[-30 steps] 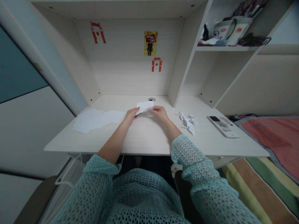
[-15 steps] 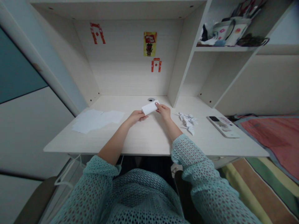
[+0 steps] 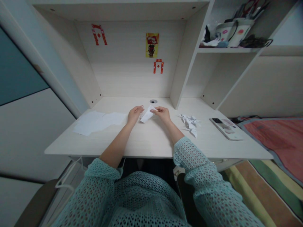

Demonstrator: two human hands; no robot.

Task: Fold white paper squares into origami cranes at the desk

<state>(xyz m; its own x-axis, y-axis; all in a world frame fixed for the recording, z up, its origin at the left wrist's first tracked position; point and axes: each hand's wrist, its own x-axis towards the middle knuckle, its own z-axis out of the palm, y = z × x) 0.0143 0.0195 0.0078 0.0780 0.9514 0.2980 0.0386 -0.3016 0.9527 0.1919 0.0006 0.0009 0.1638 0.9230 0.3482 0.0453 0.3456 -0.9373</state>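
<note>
A small folded piece of white paper (image 3: 147, 116) is above the middle of the desk. My right hand (image 3: 163, 113) pinches it by its upper right part, between thumb and fingers. Just left of the paper is my left hand (image 3: 134, 114), its fingers loosely bent and a little apart, with nothing visible in them. Whether a fingertip touches the paper's edge I cannot tell. White paper sheets (image 3: 94, 122) lie flat on the desk, left of my left hand. A heap of crumpled white paper strips (image 3: 190, 122) sits to the right of my right hand.
A phone (image 3: 226, 128) lies at the right of the white desk (image 3: 146, 143). Behind the hands is a round cable hole (image 3: 153, 101). Upper right, a shelf (image 3: 228, 50) carries decorated cups (image 3: 240, 31) with scissors and pens. Side panels of the hutch (image 3: 187, 63) rise behind.
My left hand has come off the folded paper and moved slightly left and up. The paper, still in my right hand, has tilted more steeply and shifted a little left and down.
</note>
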